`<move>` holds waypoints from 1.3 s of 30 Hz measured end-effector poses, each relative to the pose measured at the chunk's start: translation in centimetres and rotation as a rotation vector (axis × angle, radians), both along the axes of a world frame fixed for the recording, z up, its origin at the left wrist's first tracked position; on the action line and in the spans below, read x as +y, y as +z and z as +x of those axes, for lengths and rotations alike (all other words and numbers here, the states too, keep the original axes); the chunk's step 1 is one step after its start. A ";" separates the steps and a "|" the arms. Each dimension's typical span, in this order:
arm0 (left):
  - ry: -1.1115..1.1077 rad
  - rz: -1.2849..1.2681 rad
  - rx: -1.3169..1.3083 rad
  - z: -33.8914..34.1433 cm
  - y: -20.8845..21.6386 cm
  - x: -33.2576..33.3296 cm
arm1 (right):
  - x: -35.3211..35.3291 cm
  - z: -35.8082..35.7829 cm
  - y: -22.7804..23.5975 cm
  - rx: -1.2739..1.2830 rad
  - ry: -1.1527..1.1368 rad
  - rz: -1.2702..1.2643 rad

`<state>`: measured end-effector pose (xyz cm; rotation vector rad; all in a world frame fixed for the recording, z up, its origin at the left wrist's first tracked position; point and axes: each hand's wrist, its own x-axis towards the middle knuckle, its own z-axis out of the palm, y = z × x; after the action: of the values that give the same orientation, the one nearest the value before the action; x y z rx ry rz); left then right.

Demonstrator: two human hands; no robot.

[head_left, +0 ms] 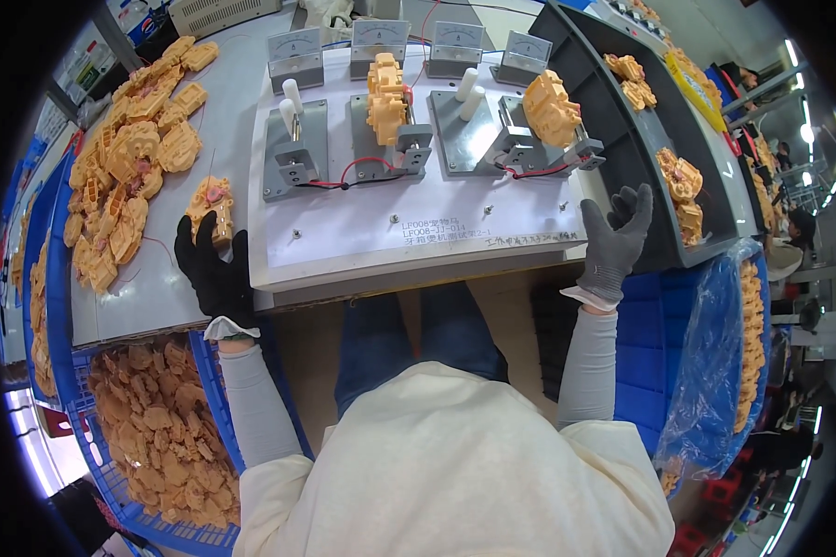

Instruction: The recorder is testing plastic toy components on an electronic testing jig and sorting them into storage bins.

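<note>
While a gray table [237,88] stretches across the back, a white board [344,218] sits on it, with a dark bin [624,144] just to the right. Right hand [613,243], gray-gloved, is open and spread near the board's corner. Left hand [217,271], black-gloved, is curled at one orange part [215,198] just left of the board; honestly can't tell if it's gripping.

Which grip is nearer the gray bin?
Right. The right grip is beside the near left end of the gray bin; the left grip is across the white board, by its left edge.
</note>
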<state>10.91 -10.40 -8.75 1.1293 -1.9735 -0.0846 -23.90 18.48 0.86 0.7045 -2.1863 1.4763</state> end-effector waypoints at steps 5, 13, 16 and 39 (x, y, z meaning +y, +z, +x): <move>-0.005 -0.010 0.002 0.0 -0.4 -0.1 | 0.2 -0.1 0.0 -0.003 0.001 -0.001; 0.004 0.045 0.018 0.1 -0.8 -0.8 | 0.5 0.0 -0.2 -0.018 0.002 -0.019; 0.061 0.111 -0.014 -0.1 -0.8 -0.8 | 0.4 0.2 -0.1 -0.011 -0.006 -0.013; 0.392 0.044 0.056 3.7 2.0 0.6 | -1.1 5.6 0.7 0.161 0.330 -0.173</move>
<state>14.62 -9.75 -6.77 1.5049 -1.6760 0.0472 -18.30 17.33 1.60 1.1211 -1.8600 1.6772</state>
